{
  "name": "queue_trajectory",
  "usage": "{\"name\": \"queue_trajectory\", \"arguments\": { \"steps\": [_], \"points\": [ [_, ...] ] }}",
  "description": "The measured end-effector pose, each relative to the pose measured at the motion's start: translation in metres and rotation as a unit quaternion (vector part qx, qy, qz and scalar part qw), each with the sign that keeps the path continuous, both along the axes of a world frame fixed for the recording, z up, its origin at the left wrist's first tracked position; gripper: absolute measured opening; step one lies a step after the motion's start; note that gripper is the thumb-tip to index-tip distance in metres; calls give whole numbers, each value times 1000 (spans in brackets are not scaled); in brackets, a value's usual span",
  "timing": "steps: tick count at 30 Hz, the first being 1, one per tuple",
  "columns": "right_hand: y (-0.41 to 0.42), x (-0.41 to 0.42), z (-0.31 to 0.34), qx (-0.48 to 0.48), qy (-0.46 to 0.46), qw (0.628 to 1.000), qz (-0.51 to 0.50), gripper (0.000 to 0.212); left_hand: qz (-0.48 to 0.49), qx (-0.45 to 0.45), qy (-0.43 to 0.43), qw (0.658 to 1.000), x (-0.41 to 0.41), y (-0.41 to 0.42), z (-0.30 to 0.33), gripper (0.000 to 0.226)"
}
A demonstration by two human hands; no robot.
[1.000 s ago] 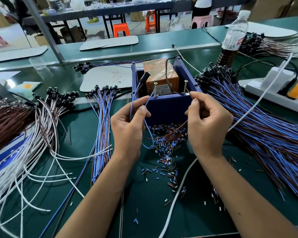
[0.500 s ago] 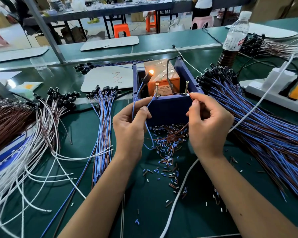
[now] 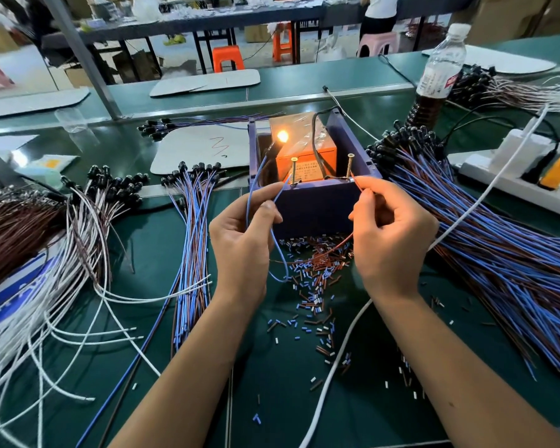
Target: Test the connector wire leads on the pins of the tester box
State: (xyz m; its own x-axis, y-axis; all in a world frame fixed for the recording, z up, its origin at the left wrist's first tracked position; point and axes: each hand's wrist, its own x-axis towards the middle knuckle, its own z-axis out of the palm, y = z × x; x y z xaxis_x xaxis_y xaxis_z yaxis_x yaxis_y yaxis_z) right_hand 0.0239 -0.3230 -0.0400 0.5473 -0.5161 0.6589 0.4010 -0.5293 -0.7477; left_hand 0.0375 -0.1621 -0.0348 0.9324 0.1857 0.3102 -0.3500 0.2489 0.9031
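Note:
The blue tester box (image 3: 317, 205) stands in the middle of the green table with an orange unit (image 3: 304, 156) inside and two brass screw pins on its front rim. My left hand (image 3: 243, 240) pinches the blue lead (image 3: 280, 253) and holds its tip against the left pin (image 3: 293, 171). My right hand (image 3: 388, 234) pinches the brown lead (image 3: 333, 250), whose tip meets the right pin (image 3: 349, 166). The connector's small lamp (image 3: 282, 136) glows orange above the box's left side.
Blue and brown wire bundles with black connectors lie at right (image 3: 485, 240) and left of centre (image 3: 191, 227). White and brown wires (image 3: 46, 253) cover the left. Cut insulation bits (image 3: 314, 282) litter the front. A bottle (image 3: 440, 69) and a power strip (image 3: 524, 182) stand at the right.
One second ago the lamp was dark; it lit half a second ago as the leads reached the pins and stays lit. Both hands hold nearly the same place.

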Motion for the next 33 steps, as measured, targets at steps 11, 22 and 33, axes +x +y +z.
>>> {"name": "queue_trajectory", "arguments": {
  "steps": [11, 22, 33],
  "points": [
    [-87, -57, 23, 126, -12, 990, -61, 15, -237, -35, 53, 970, -30, -123, 53, 42],
    [-239, -136, 30, 176, 105, 935, -291, 15, -345, -112, 394, 844, -7, -302, 46, 38],
    [-172, -67, 33, -251, 278, 927, -17, 40, -116, -21, 136, 984, 17, -277, 41, 34]
  ]
}}
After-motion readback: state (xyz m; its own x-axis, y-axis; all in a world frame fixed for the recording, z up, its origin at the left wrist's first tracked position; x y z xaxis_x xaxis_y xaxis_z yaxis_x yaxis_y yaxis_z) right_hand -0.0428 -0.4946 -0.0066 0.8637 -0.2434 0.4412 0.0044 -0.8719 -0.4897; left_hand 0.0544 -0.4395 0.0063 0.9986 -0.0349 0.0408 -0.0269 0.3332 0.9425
